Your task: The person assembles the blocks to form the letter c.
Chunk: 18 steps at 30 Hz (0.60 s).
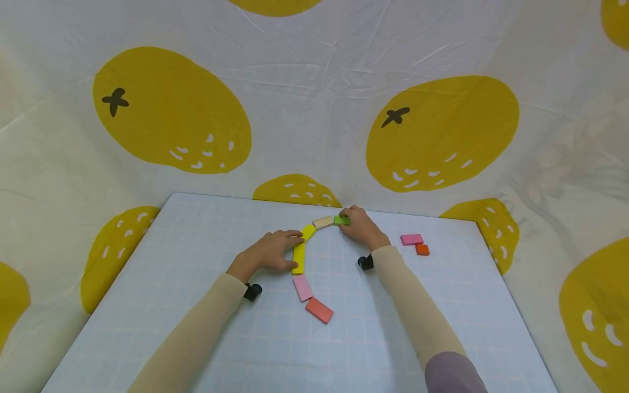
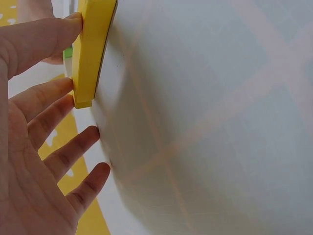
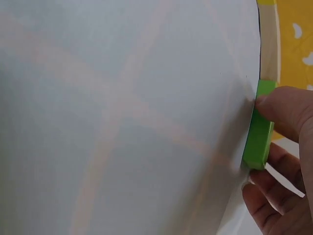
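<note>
Several flat wooden blocks lie in a curved row on the table. My left hand [image 1: 271, 249] rests beside the long yellow block [image 1: 298, 258], thumb and fingertips touching its left side, fingers fairly straight. A second yellow block [image 1: 309, 232] angles off from its far end. In the head view, my right hand [image 1: 361, 226] pinches a green block [image 3: 261, 129] between thumb and fingers, at the end of the plain wood block [image 1: 323, 222]. At the row's near end are a pink block [image 1: 302, 287] and a red block [image 1: 319, 310].
To the right of my right hand lie another pink block [image 1: 411, 239] and a small orange-red block [image 1: 422, 249]. The pale checked table [image 1: 196, 338] meets a fabric backdrop [image 1: 304, 109] with yellow fruit shapes at its far edge.
</note>
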Each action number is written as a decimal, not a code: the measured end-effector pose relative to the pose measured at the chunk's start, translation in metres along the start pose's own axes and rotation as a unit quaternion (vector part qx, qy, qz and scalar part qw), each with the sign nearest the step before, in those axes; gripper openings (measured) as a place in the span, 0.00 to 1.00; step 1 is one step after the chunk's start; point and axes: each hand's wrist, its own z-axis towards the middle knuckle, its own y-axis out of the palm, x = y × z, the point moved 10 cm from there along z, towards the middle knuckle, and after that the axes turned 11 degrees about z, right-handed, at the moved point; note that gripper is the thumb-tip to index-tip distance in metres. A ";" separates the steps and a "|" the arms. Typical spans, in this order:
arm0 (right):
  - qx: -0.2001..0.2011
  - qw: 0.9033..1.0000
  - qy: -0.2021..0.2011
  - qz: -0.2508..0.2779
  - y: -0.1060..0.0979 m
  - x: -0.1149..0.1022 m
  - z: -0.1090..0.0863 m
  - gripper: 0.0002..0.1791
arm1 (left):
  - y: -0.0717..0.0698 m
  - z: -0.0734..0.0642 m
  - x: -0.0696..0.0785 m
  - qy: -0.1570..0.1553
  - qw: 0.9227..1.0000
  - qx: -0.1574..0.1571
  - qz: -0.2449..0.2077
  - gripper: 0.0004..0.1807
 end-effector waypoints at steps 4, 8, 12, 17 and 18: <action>0.005 1.000 -0.002 -0.004 -0.010 -0.001 -0.006 0.24 | -0.001 0.001 0.000 0.003 1.000 0.002 0.003 0.39; 0.012 1.000 0.002 -0.012 -0.023 0.003 -0.017 0.25 | -0.001 0.001 -0.001 0.000 1.000 0.000 0.006 0.40; 0.014 0.999 0.012 -0.032 -0.036 0.015 -0.028 0.27 | 0.001 0.002 -0.001 -0.002 1.000 -0.002 0.007 0.40; 0.020 0.998 0.008 -0.056 -0.053 0.035 -0.046 0.29 | 0.003 0.002 -0.002 -0.008 1.000 -0.007 0.004 0.40; 0.021 0.998 0.008 -0.058 -0.056 0.039 -0.050 0.29 | 0.003 0.002 -0.002 -0.007 1.000 -0.008 0.003 0.40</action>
